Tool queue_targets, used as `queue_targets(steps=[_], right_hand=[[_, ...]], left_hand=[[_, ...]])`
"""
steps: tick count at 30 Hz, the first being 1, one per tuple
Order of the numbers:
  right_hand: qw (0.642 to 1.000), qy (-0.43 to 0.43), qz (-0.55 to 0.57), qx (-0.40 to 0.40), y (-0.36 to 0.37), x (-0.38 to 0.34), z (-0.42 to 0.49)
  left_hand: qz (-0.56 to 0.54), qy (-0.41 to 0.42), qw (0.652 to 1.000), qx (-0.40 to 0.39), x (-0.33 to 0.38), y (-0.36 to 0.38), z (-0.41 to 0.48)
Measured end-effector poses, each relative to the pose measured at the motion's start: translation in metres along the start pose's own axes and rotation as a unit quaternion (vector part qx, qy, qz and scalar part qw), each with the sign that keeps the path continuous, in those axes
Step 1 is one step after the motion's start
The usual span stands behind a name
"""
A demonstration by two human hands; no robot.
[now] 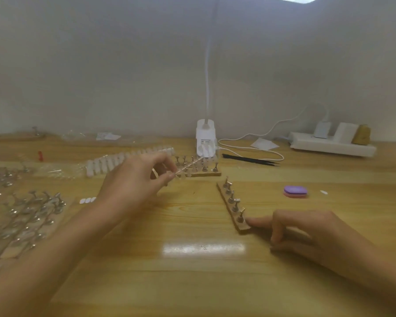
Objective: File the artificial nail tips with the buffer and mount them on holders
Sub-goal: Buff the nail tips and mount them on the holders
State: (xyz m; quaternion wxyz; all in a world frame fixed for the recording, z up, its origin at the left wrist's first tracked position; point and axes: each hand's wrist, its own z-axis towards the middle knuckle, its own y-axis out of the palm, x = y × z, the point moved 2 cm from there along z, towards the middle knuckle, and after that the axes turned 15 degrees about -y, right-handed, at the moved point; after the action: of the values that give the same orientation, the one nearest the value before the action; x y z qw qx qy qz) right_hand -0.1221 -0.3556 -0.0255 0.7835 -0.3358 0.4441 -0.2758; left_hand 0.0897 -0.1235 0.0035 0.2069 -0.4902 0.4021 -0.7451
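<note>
My left hand [135,179] is raised over the table's middle, pinching a thin clear strip of nail tips [188,165] between thumb and forefinger. My right hand [306,229] rests on the table with its index finger touching the near end of a wooden base [232,209] that carries several metal holders. A second wooden base [201,170] with holders stands behind, and some of its holders bear nail tips. The purple and pink buffer [295,191] lies untouched at the right. A long row of white nail tips [124,160] lies behind my left hand.
Many loose metal holders [25,216] cover the left of the table. A white lamp base [206,140] with a cable stands at the back centre, black tweezers [252,159] beside it. A white power strip [332,146] sits at the back right. A few loose tips [87,200] lie left.
</note>
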Motion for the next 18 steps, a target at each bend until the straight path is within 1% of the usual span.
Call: queue_targets(steps=[2, 4, 10, 11, 12, 14, 15, 16, 17, 18], right_hand=[[0.996, -0.055, -0.068, -0.008, 0.003, -0.012, -0.005], [0.993, -0.087, -0.079, -0.025, 0.010, -0.023, -0.002], [0.994, -0.075, -0.028, -0.074, 0.021, -0.030, 0.024], [0.995, -0.081, -0.013, -0.063, 0.017, -0.033, 0.026], [0.995, -0.090, -0.007, -0.032, 0.011, -0.035, 0.029], [0.994, -0.097, -0.036, 0.046, -0.010, -0.033, 0.031], [0.993, -0.074, -0.048, 0.080, -0.022, -0.027, 0.031], [0.993, -0.031, -0.050, 0.107, -0.034, -0.020, 0.031], [0.992, 0.019, -0.050, 0.113, -0.044, -0.009, 0.030], [0.992, 0.066, -0.042, 0.096, -0.048, 0.003, 0.029]], left_hand=[[0.002, -0.009, 0.999, -0.034, -0.001, 0.014, -0.002], [0.017, -0.004, 0.999, -0.049, 0.000, 0.025, -0.003], [-0.054, -0.010, 0.993, -0.100, -0.006, 0.018, 0.003], [-0.067, -0.007, 0.993, -0.100, -0.007, 0.015, 0.004], [-0.083, -0.004, 0.992, -0.099, -0.009, 0.012, 0.004], [-0.116, 0.000, 0.988, -0.100, -0.010, 0.007, 0.004], [-0.128, 0.003, 0.985, -0.112, -0.009, 0.007, 0.003], [-0.137, 0.003, 0.982, -0.133, -0.006, 0.008, 0.002], [-0.144, -0.001, 0.977, -0.155, -0.003, 0.011, 0.000], [-0.136, -0.002, 0.977, -0.165, -0.001, 0.015, -0.002]])
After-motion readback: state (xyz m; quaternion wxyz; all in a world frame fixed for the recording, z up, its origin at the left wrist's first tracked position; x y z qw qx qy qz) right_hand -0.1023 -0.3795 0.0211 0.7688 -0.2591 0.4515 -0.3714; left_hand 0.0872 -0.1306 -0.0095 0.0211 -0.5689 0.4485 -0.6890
